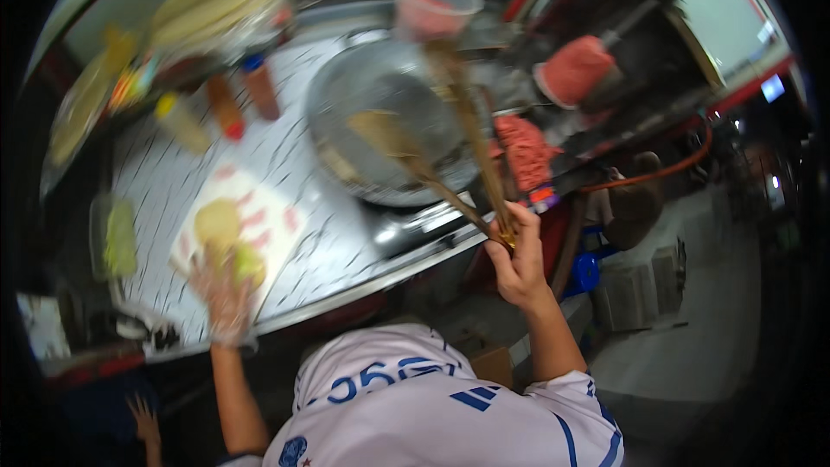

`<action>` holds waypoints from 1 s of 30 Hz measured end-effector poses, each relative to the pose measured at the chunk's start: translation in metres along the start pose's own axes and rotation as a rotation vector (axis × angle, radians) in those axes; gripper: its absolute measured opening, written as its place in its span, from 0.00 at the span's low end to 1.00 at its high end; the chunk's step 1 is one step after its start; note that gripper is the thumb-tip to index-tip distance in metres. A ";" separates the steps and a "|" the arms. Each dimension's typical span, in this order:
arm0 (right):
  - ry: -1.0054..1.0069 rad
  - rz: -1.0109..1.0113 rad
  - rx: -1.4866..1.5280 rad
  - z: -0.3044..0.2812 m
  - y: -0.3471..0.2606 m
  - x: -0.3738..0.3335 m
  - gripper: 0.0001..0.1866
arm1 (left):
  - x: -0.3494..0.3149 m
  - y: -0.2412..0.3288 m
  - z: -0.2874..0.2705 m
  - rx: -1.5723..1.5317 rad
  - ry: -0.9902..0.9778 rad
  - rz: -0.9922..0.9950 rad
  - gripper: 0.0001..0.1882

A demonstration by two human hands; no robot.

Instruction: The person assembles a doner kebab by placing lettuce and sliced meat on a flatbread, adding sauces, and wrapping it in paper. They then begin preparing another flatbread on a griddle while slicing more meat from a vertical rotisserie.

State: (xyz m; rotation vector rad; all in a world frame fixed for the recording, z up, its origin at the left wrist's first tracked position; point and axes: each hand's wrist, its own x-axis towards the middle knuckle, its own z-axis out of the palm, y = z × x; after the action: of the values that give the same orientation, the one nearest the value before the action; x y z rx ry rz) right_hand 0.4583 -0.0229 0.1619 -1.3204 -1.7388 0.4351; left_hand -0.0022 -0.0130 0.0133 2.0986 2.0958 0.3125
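My right hand is closed round the handles of two wooden spatulas. Their broad blades spread apart over a wide, shallow metal pan on a stove. A clear plastic glove covers my left hand, whose fingers stretch out over the near edge of a round, pale flatbread and a small green heap, apparently lettuce. Both lie on a white paper sheet with red print. Blur hides whether the fingers touch the food.
Sauce bottles stand behind the paper, and a box of greens at its left. Stacked flatbreads lie in plastic at far left. Beyond the pan sits a tub of pinkish food; red shreds lie right. Another person's hand shows lower left.
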 end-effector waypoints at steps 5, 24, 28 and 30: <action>0.171 0.094 -0.216 -0.096 0.084 0.065 0.21 | -0.011 0.024 -0.016 0.166 0.148 -0.095 0.34; -0.132 0.354 -0.203 -0.148 0.232 0.175 0.16 | 0.000 0.127 -0.070 0.076 0.529 -0.280 0.26; -0.244 0.412 -0.043 -0.126 0.254 0.196 0.18 | 0.000 0.128 -0.067 0.072 0.543 -0.261 0.24; -0.205 0.426 -0.006 -0.099 0.265 0.215 0.18 | 0.005 0.134 -0.062 0.046 0.531 -0.230 0.24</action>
State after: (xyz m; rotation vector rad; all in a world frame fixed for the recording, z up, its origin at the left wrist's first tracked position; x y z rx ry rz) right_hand 0.6850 0.2467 0.1196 -1.7053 -1.6144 0.8297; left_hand 0.1116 -0.0111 0.1079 1.9205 2.6204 0.8762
